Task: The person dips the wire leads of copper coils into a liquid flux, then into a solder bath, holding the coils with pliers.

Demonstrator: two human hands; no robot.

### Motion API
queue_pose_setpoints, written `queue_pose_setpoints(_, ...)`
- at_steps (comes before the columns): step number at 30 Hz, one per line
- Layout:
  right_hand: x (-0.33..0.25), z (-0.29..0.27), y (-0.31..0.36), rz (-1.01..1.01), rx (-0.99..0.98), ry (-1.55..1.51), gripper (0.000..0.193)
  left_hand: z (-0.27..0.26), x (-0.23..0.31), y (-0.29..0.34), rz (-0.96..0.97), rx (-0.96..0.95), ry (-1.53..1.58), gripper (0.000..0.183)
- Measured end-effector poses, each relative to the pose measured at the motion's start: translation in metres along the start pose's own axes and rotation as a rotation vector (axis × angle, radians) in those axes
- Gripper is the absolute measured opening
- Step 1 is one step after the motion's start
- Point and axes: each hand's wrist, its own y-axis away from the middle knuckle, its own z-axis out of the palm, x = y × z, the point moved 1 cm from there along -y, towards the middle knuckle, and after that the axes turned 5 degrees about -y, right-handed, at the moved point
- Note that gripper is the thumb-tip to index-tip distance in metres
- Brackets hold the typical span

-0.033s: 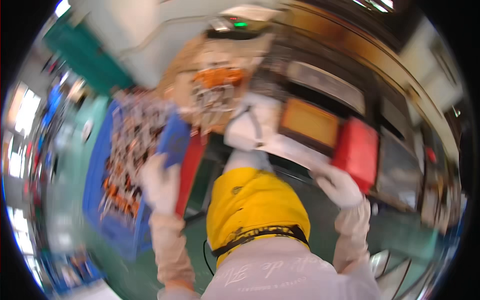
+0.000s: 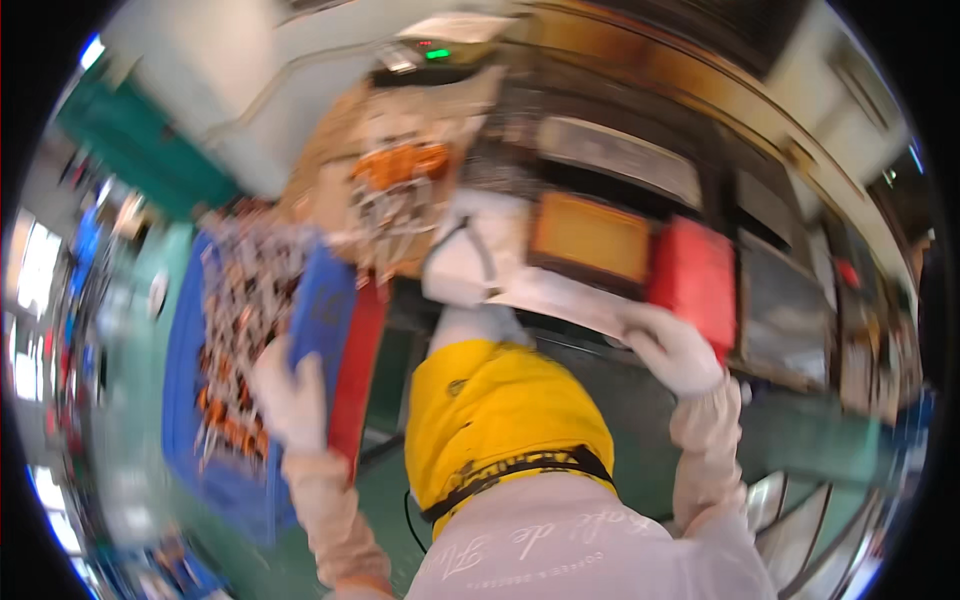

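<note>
My left hand (image 2: 290, 395), in a white glove, is at the right-hand wall of a blue crate (image 2: 185, 350), thumb and fingers apart. Whether it touches the crate is blurred. The crate is heaped with small clear and orange parts (image 2: 250, 300). My right hand (image 2: 672, 350), gloved too, reaches the front edge of the workbench beside a red bin (image 2: 695, 280). Its fingers stretch leftward over the end of a white strip (image 2: 565, 297), and nothing shows gripped in them.
More orange and clear parts (image 2: 400, 170) lie on brown cardboard (image 2: 325, 165) at the bench's left end. Pliers-like dark handles (image 2: 475, 245) rest on a white pad. A yellow-topped block (image 2: 590, 238) sits left of the red bin. Behind stands a scale with a green light (image 2: 437, 54).
The bench and crate have shifted left in view. My left hand has moved left and a little down, its thumb now spread more clearly. My right hand has hardly moved in view.
</note>
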Motion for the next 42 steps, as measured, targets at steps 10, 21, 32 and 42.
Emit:
queue_pose_setpoints(10,0.143,-0.218,0.026,0.421,0.775,0.393,0.020,0.003,-0.052,-0.006,-0.202,-0.426,-0.480,0.044)
queue_pose_setpoints(21,0.305,-0.238,0.009,0.769,0.629,0.658,0.050,0.001,-0.061,0.000,-0.236,-0.349,-0.557,0.039)
queue_pose_setpoints(32,0.279,-0.213,-0.039,0.633,0.927,-0.466,0.021,0.002,-0.065,0.003,-0.198,-0.292,-0.598,0.033)
queue_pose_setpoints(42,0.179,-0.261,-0.109,0.215,1.051,-0.041,0.031,0.004,-0.052,-0.001,-0.196,-0.290,-0.606,0.031)
